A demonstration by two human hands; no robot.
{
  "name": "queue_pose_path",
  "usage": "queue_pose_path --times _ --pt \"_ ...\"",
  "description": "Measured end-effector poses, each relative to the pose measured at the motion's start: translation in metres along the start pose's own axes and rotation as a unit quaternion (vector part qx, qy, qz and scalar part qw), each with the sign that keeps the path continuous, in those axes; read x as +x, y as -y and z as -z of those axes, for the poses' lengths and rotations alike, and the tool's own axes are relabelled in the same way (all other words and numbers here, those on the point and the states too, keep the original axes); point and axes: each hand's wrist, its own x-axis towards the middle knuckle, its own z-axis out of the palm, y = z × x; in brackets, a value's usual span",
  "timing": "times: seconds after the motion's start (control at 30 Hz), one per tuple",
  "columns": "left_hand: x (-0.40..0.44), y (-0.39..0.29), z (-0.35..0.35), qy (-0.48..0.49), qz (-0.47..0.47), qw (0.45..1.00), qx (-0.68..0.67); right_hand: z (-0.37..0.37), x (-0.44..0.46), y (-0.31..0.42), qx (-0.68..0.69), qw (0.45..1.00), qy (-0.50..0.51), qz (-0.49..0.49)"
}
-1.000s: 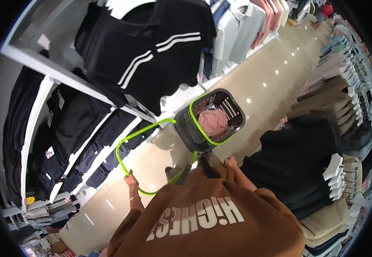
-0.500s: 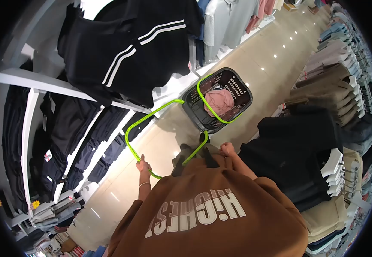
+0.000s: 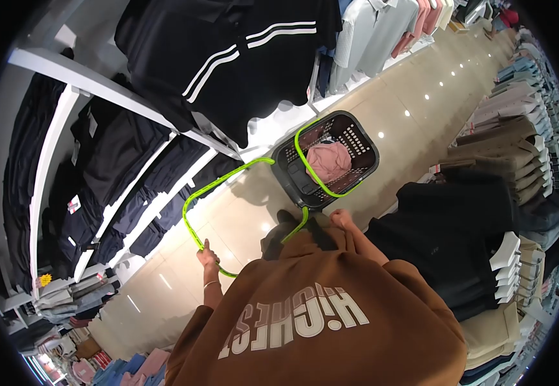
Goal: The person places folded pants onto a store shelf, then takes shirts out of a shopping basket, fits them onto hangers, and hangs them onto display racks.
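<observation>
My left hand [image 3: 208, 256] is closed around the long lime-green pull handle [image 3: 188, 204], low at the left. That handle runs to a dark grey shopping basket [image 3: 371, 168], which stands on the floor ahead of my feet. A crumpled pink garment [image 3: 328, 161] lies in the basket, with a small dark and white piece partly showing behind it. A second lime-green handle [image 3: 300, 150] arches across the basket's opening. My right hand [image 3: 342, 219] is curled into a loose fist beside my brown hoodie [image 3: 337, 283], near the basket's front corner; nothing shows in it.
On the left, a white shelf frame [image 3: 99, 94] holds dark folded clothes, beneath a hanging black shirt with white stripes [image 3: 253, 71]. To the right, a black garment [image 3: 443, 238] and brown garments [image 3: 492, 147] hang on racks. The shiny tiled aisle [image 3: 414, 96] runs toward the upper right.
The shelves and racks have shifted in view, mostly rightward and slightly down. My left hand has moved slightly left and down, still on the pull handle. My right hand remains closed.
</observation>
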Motion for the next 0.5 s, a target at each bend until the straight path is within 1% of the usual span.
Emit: queue_pose_path --times 0.07,0.13,0.27,0.3,0.33,0.4,0.5 --pt "0.016 0.003 0.017 0.006 -0.010 1.000 -0.003 -0.001 -0.002 0.003 0.021 1.000 0.003 -0.007" --pt "0.021 0.000 0.033 -0.011 -0.010 1.000 0.006 0.001 -0.010 0.011 0.036 0.999 0.012 -0.022" --pt "0.036 -0.005 0.065 -0.040 0.012 0.999 0.020 0.004 -0.021 0.015 0.067 0.997 0.008 -0.039" --pt "0.044 -0.005 0.072 -0.058 0.011 0.998 0.027 0.004 -0.020 0.014 0.071 0.997 0.009 -0.040" --pt "0.047 -0.009 0.075 -0.095 0.009 0.995 0.042 0.004 -0.018 0.010 0.075 0.996 0.009 -0.043" --pt "0.050 -0.009 0.080 -0.154 -0.020 0.983 0.096 0.003 -0.016 0.001 0.093 0.994 0.009 -0.050" --pt "0.052 -0.009 0.091 -0.156 -0.015 0.983 0.099 0.004 -0.016 -0.002 0.112 0.992 0.010 -0.060"
